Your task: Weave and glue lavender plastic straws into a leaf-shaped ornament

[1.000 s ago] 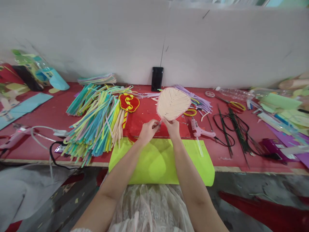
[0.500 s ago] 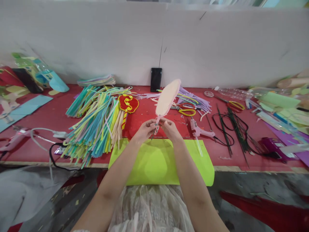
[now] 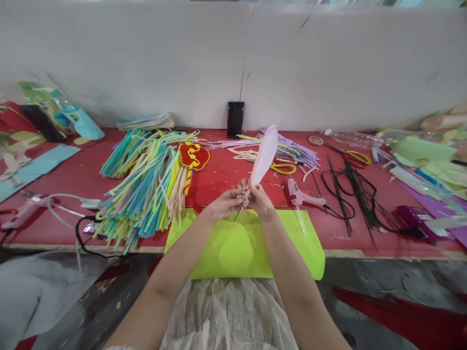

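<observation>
A pale pink, oval fan-shaped piece (image 3: 265,153) on a thin stem tilts up and to the right over the table. Around its stem, my left hand (image 3: 230,201) is closed in a pinch. Close beside it my right hand (image 3: 260,198) grips the base of the oval, where it meets the stem. The dark end of the stem sticks out below my fingers. Under both hands lies a bright yellow-green sheet (image 3: 237,248), hanging over the table's front edge.
Left of my hands lie a heap of pastel pipe cleaners (image 3: 142,184) and a red-yellow pipe-cleaner piece (image 3: 194,156). On the right are a pink glue gun (image 3: 304,194), scissors (image 3: 283,167), dark wire stems (image 3: 359,199) and a purple device (image 3: 419,223). A phone (image 3: 235,119) leans on the wall.
The oval piece has turned more edge-on and shifted right and slightly down. Both hands have moved a little right and down with it, still holding the stem.
</observation>
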The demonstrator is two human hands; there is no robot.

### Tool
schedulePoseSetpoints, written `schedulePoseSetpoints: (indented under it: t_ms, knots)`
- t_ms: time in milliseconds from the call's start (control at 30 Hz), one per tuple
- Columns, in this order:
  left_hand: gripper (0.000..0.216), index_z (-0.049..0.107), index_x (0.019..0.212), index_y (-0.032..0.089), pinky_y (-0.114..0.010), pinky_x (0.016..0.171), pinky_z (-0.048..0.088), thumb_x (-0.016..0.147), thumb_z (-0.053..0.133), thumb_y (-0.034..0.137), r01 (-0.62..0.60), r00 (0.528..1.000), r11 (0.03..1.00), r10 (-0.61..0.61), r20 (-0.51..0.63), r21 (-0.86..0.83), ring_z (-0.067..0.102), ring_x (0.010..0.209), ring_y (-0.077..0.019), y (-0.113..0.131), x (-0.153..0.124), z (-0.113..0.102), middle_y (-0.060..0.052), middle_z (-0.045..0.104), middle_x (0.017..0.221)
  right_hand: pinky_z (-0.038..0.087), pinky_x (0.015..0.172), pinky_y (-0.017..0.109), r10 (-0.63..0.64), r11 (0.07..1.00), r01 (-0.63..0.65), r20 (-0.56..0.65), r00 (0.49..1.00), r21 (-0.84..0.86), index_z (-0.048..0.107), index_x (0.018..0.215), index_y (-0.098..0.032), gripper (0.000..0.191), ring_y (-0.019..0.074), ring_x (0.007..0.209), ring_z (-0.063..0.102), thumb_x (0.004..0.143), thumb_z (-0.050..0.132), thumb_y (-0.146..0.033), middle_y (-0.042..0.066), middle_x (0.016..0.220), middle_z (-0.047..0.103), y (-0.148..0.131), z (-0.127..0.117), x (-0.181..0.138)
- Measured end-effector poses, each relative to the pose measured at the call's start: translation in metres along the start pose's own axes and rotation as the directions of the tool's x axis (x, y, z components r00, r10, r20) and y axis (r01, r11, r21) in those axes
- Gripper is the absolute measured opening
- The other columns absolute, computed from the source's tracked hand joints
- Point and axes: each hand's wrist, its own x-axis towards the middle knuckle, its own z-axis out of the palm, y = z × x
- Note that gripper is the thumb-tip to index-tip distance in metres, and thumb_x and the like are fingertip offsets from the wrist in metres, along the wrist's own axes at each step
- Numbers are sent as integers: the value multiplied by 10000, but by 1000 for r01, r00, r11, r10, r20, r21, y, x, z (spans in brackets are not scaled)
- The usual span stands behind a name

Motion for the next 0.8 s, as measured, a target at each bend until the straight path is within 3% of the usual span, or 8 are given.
schedulePoseSetpoints:
  t_ms: [167,267,433,533,700,800]
  knots:
    - [410,599,810,122,-150,489,428,580,864,335,-20,999,1000,20,-49,3,549,494,-47,3,1,-1,38,576,593,432,463,223,68,996,-73,-111,992,-42,599,702,-203,364,78,522,474,596,776,-503,-28,699,559,-5,2,-1]
    - [432,596,805,126,-141,485,429,558,875,345,-36,998,999,35,-50,-23,543,488,-42,3,1,1,50,561,572,453,499,219,34,998,-42,-140,990,-55,605,686,-197,362,80,556,501,571,790,-487,-25,699,570,-5,2,1]
    - [319,610,800,127,-157,471,429,664,812,333,10,996,999,-13,-92,-32,528,464,-48,5,-2,1,28,573,571,460,530,230,-25,994,9,-139,990,-113,603,694,-206,348,100,601,526,597,763,-500,-10,716,590,-3,-1,1]
    - [316,628,841,127,-173,501,450,665,805,322,12,998,1000,-14,-65,-29,569,506,-71,7,-3,-2,0,612,616,451,496,250,13,993,-29,-135,991,-118,610,730,-210,370,100,538,503,592,756,-522,-8,713,604,-3,-2,1]
    - [433,625,846,134,-176,555,464,550,873,329,2,1000,1000,-2,4,1,596,555,-74,8,-3,-6,-5,637,666,480,575,240,-28,995,10,-182,983,-101,617,653,-207,375,117,625,563,514,811,-497,-5,688,617,-5,-3,2]
    - [404,622,828,131,-209,617,485,581,856,349,20,1000,996,-20,3,87,615,603,-90,9,-4,-5,-15,649,692,447,499,229,-7,984,-32,-217,976,-176,634,663,-200,392,89,530,515,513,797,-523,-5,678,632,-5,-5,3]
